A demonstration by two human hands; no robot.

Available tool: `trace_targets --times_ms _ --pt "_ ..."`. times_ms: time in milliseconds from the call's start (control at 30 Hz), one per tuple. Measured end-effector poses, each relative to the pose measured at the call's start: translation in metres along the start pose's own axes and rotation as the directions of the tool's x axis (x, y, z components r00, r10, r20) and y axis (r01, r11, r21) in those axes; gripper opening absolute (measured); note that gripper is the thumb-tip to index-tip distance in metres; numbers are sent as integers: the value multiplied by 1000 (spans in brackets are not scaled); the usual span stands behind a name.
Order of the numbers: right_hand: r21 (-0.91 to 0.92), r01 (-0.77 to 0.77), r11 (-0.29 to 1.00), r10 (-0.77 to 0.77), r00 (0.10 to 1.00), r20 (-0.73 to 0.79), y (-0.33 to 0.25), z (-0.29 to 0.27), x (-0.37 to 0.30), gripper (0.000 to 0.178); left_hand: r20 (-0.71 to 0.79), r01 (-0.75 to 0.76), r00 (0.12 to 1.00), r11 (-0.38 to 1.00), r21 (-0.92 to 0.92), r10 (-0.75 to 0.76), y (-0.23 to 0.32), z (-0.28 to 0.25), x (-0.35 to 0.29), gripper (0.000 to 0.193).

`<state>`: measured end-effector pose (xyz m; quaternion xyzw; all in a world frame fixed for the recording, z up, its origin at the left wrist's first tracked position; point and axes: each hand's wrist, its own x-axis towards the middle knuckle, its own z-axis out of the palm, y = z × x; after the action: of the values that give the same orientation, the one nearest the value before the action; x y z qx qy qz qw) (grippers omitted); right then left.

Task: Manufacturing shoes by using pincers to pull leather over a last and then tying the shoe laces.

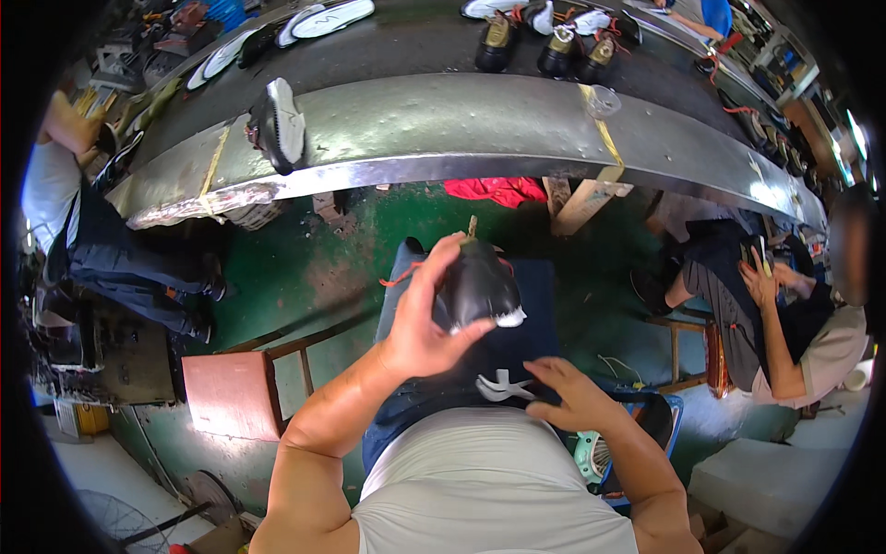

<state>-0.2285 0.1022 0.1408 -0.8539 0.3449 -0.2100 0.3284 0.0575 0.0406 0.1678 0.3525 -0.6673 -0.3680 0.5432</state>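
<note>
My left hand (pixel 426 319) is closed round a black leather shoe (pixel 475 288), with its thumb at the lower edge and its fingers over the far side. Orange laces hang off the shoe, and a white ragged edge shows at its lower right. Below the shoe a pale, forked piece (pixel 503 386) lies over my lap; I cannot make out what it is. My right hand (pixel 574 399) is beside that piece, fingers apart and holding nothing that I can see.
A metal-edged bench (pixel 415 120) curves across in front, bearing a lone shoe (pixel 279 126), several dark shoes (pixel 556 51) and white soles (pixel 332 18). A brown padded stool (pixel 231 392) stands at left. People are on both sides. A green fan (pixel 591 457) is by my right arm.
</note>
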Motion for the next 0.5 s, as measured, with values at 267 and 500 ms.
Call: trace_targets --times_ms 267,500 --pt "719 -516 -466 169 746 644 52 45 49 53 287 -192 951 946 260 114 -29 41 -47 113" --pt "788 -401 -467 661 433 612 22 61 57 50 409 -97 911 943 317 -44 -27 33 -44 96"
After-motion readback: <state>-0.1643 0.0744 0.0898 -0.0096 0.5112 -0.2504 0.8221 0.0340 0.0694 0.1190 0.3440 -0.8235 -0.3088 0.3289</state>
